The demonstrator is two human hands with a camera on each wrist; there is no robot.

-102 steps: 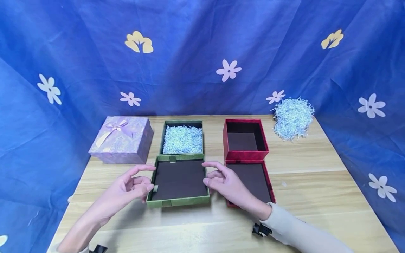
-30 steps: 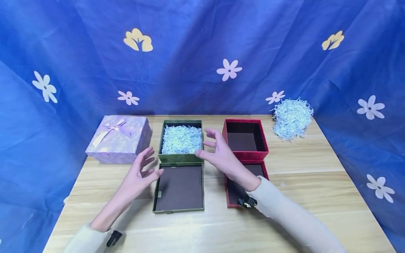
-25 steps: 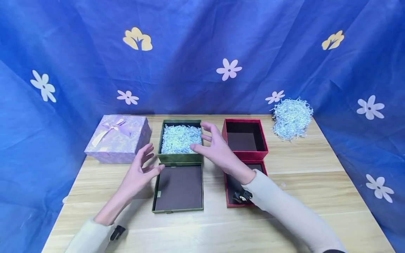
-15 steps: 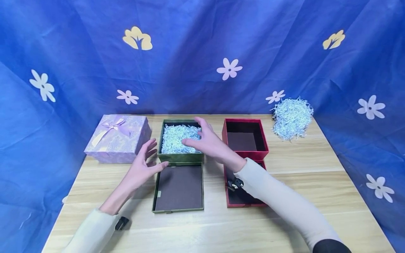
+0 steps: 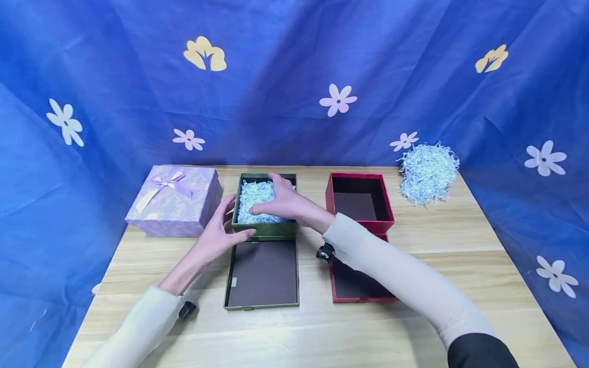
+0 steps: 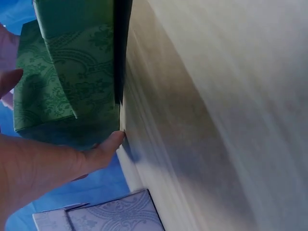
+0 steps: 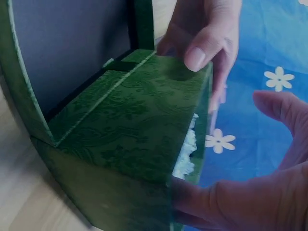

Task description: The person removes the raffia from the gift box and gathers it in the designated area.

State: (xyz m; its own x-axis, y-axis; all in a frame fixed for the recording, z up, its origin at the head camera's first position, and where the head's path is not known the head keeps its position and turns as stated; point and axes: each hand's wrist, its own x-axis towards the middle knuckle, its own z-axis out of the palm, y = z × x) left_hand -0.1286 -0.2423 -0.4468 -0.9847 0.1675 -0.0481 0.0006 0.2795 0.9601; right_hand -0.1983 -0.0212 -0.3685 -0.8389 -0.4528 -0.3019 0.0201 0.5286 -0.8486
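A green gift box filled with pale blue shredded paper stands upright, its attached lid lying open in front. My left hand holds the box's left front corner, thumb on the front wall and fingers along the left side. The thumb shows against that wall in the right wrist view. Over the right part of the box is my right hand, thumb and fingers spread apart above the shredded paper. In the right wrist view, one of its digits reaches past the rim; its tip is hidden.
To the left stands a closed lilac box with a ribbon bow. An empty red box with its lid open is under and beyond my right forearm. More shredded paper lies at the table's back right.
The green lid, earlier held by both hands, now lies flat on the table. My left hand has moved up to the box corner; my right hand has shifted left over the shredded paper.
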